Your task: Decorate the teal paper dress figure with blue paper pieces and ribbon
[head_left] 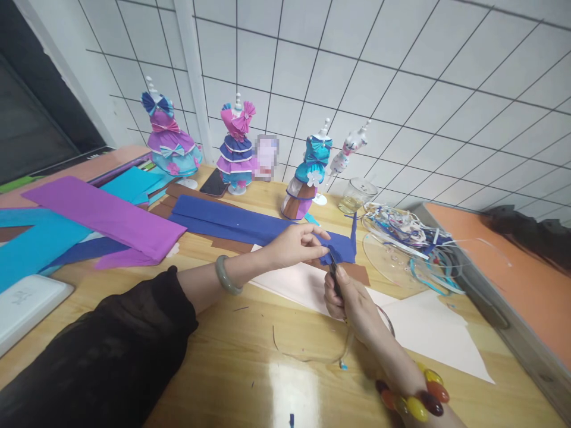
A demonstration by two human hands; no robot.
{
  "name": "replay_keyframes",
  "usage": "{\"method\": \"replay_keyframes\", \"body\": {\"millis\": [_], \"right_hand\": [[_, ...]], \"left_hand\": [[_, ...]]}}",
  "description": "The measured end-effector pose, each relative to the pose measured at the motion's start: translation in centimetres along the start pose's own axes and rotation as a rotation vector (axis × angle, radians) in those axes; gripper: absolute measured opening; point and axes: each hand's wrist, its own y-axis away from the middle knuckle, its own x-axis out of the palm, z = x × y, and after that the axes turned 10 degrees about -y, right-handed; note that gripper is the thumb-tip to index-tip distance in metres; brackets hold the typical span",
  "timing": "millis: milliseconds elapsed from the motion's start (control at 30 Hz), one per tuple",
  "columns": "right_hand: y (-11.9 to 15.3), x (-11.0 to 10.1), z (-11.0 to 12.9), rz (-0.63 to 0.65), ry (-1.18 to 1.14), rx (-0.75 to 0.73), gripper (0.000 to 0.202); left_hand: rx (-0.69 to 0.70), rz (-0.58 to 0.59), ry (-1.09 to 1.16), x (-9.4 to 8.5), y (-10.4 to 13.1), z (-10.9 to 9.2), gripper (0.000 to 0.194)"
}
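A small piece of dark blue crepe paper (328,254) is pinched between the thumb and fingers of my left hand (300,245). Close below it, my right hand (352,297) is closed around dark-handled scissors (334,274), with the blades pointing up at the blue piece. My fingers hide most of the handles. Behind both hands lies a long folded strip of dark blue crepe paper (232,221). White paper sheets (439,336) spread under and to the right of my right hand. A thin brownish strip (307,359) curls on the table below.
Doll stands in paper dresses (173,139) line the wall, beside a glass cup (357,193). Ribbon scraps (401,229) pile at right, near an orange-topped surface (499,267). Purple paper (111,214), turquoise paper (49,244) and a white device (31,306) lie at left.
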Motion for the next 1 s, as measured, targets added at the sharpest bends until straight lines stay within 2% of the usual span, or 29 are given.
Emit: {"method": "replay_keyframes", "body": {"millis": [1000], "right_hand": [[0.17, 0.24, 0.32, 0.004, 0.008, 0.008, 0.043]], "left_hand": [[0.012, -0.004, 0.012, -0.03, -0.02, -0.15, 0.033]]}}
